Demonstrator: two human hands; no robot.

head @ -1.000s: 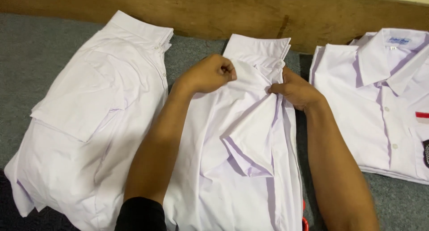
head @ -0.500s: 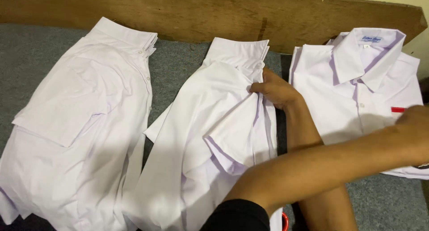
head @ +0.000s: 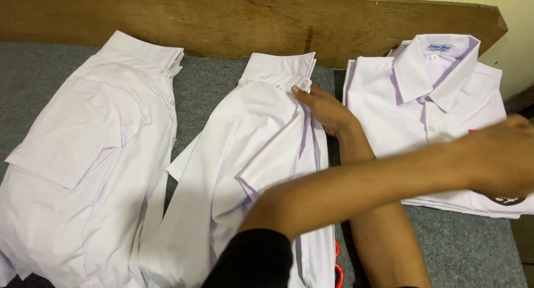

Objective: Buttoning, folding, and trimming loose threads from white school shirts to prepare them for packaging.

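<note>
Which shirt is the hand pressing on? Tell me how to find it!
Three white shirts lie on the grey mat below the wooden board. It is the middle shirt, pressed near its collar by the right hand. Unlike the right shirt, it lies collar-back up, no buttons showing.

Grey carpeted floor (head: 214,82), three white shirts side by side: left shirt (head: 83,154), middle shirt (head: 245,154), folded right shirt (head: 428,104)
</note>
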